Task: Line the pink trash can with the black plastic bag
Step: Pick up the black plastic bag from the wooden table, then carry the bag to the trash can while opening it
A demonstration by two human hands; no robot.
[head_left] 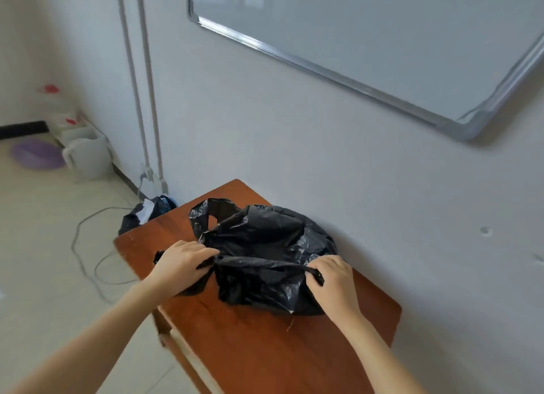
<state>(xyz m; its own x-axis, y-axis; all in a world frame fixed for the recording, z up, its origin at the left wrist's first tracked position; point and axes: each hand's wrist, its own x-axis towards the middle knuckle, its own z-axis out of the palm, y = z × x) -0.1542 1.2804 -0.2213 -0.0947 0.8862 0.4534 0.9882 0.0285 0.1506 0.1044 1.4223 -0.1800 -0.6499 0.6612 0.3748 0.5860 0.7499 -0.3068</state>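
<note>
A crumpled black plastic bag [262, 246] lies bulging on a brown wooden table [265, 349]. One handle loop of the bag sticks up at its far left. My left hand [179, 262] grips the bag's near left edge, and my right hand [331, 278] pinches its near right edge. A taut fold of plastic stretches between both hands. No pink trash can shows; I cannot tell whether the bag covers anything.
The table stands against a white wall under a whiteboard [368, 40]. On the floor to the left are another dark bag [147, 214], a grey cable [88, 246], a white jug [88, 158] and a purple basin [36, 153]. Pipes [141, 99] run down the wall.
</note>
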